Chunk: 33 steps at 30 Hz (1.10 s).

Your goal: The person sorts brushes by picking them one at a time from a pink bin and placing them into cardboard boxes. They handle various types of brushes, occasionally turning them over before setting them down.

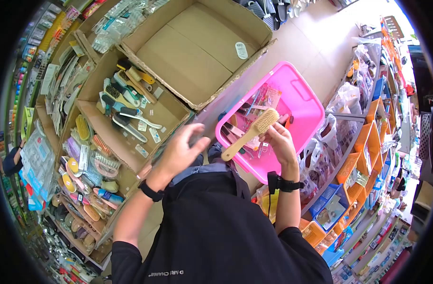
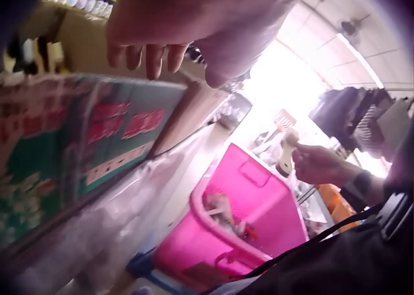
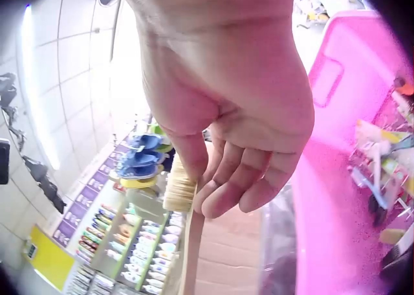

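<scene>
A wooden brush [image 1: 252, 134] with pale bristles is pinched at its head by my right hand [image 1: 282, 142], its handle slanting down to the left. It is held over a pink plastic bin [image 1: 307, 90] with assorted small goods inside. The right wrist view shows the thumb and fingers closing on the brush head [image 3: 179, 190] beside the bristles. My left hand [image 1: 181, 150] holds nothing; its fingers are extended, near the edge of a cardboard box [image 1: 169, 111] of brushes. In the left wrist view the left hand [image 2: 194, 29] hangs above the boxes.
A large cardboard box [image 1: 197, 52] stands beyond the brush box. Packaged brushes and combs [image 1: 91, 175] fill compartments at the left. Orange baskets [image 1: 349, 165] and plastic bags [image 1: 325, 146] line the right side. Shelves of goods stand on both sides.
</scene>
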Available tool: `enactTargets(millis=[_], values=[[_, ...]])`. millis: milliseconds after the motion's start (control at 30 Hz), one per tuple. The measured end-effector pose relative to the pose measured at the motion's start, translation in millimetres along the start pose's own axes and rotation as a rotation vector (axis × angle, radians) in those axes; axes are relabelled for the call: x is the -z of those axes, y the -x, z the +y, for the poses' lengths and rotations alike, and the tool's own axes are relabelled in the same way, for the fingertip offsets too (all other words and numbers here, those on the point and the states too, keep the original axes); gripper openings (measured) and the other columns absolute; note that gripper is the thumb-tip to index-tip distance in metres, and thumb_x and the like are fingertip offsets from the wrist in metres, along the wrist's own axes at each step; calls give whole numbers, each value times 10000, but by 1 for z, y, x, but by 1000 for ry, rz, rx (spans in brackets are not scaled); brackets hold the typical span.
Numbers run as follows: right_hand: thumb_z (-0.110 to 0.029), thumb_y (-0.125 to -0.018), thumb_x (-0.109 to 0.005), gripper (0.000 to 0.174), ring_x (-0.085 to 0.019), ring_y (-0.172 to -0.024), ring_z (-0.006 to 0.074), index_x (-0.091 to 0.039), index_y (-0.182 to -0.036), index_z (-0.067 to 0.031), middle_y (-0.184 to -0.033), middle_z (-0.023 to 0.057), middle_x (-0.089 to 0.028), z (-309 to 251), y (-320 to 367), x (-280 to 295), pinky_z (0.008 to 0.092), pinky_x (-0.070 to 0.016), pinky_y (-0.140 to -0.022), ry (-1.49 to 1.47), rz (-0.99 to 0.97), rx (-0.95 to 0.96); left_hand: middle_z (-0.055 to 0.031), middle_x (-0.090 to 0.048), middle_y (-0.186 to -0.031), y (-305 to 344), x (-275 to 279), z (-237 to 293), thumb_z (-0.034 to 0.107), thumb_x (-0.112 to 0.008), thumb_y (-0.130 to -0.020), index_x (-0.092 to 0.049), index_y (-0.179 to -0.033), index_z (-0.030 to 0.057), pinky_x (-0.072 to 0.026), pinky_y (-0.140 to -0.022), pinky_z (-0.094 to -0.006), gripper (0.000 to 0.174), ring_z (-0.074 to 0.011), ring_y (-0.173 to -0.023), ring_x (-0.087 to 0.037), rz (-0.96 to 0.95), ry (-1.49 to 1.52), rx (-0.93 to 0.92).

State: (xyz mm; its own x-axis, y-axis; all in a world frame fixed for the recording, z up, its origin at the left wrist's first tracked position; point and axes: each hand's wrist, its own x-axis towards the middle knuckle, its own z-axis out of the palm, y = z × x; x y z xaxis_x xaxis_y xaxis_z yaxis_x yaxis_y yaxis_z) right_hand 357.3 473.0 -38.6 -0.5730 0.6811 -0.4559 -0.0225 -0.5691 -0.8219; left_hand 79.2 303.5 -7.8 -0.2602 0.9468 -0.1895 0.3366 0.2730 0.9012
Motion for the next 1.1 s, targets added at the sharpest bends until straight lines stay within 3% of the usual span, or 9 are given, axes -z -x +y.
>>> enactTargets(millis=[100,233,433,567,733,833,867,967,1100], values=[[-180,-1007,-550,207,-636,-786,118,-630,-1062,2,-883,63,-681,-7,8,-54,250,-500,-751,9,-120,-22,-52,-666,-1025,8,-13,10,220,-648,-965,-594,-1206,-13,-505,-828,-271,340,-102,-924,-622,-313,444,122],[-211,-1011,-556,219,-613,-750,89,-631,-1064,-12,-872,50,-679,18,5,-85,225,-466,-687,27,-151,-81,-19,-652,-881,26,-4,10,186,-666,-952,-623,-1084,-24,-493,-688,-241,252,-57,-776,-587,-404,414,229],[-246,-1023,-537,318,-649,-828,109,-594,-1238,-19,-959,42,-683,31,4,-128,256,-522,-789,131,-140,-97,-41,-659,-886,36,32,-56,174,-632,-968,-618,-1051,-29,-504,-694,-261,219,-95,-797,-617,-84,475,249],[-258,-1026,-525,330,-645,-833,110,-594,-1241,-17,-989,49,-685,46,2,-136,263,-520,-785,158,-150,-92,-86,-694,-848,26,87,-135,201,-632,-958,-616,-995,-37,-519,-640,-301,241,-130,-732,-650,271,286,232],[-257,-1023,-527,329,-644,-821,108,-596,-1240,-19,-994,51,-689,52,13,-141,256,-514,-770,183,-98,-116,-90,-692,-836,33,128,-204,232,-613,-960,-610,-1022,-25,-519,-614,-293,264,-181,-714,-679,463,37,363],[-260,-1021,-529,328,-645,-815,107,-599,-1237,-22,-990,52,-691,60,20,-133,254,-513,-766,172,-60,-138,-79,-680,-804,28,129,-211,226,-600,-959,-606,-1016,-8,-517,-591,-282,240,-184,-692,-680,588,439,536],[-261,-1020,-530,328,-645,-813,107,-601,-1235,-24,-988,53,-691,63,21,-129,253,-512,-766,172,-48,-146,-72,-686,-871,26,133,-212,235,-548,-991,-597,-1015,58,-532,-673,-307,186,-183,-724,-683,520,463,660],[-269,-1019,-534,333,-647,-814,105,-605,-1231,-22,-984,55,-693,65,30,-121,251,-516,-766,179,8,-141,-61,-692,-880,21,136,-223,206,-526,-978,-614,-1012,78,-525,-713,-341,160,-184,-742,-688,482,543,785],[-273,-1017,-537,337,-650,-816,101,-611,-1224,-17,-984,55,-695,67,38,-108,246,-523,-759,161,64,-147,-37,-690,-887,19,139,-228,157,-533,-917,-634,-984,98,-501,-717,-348,135,-173,-773,-682,471,465,801]])
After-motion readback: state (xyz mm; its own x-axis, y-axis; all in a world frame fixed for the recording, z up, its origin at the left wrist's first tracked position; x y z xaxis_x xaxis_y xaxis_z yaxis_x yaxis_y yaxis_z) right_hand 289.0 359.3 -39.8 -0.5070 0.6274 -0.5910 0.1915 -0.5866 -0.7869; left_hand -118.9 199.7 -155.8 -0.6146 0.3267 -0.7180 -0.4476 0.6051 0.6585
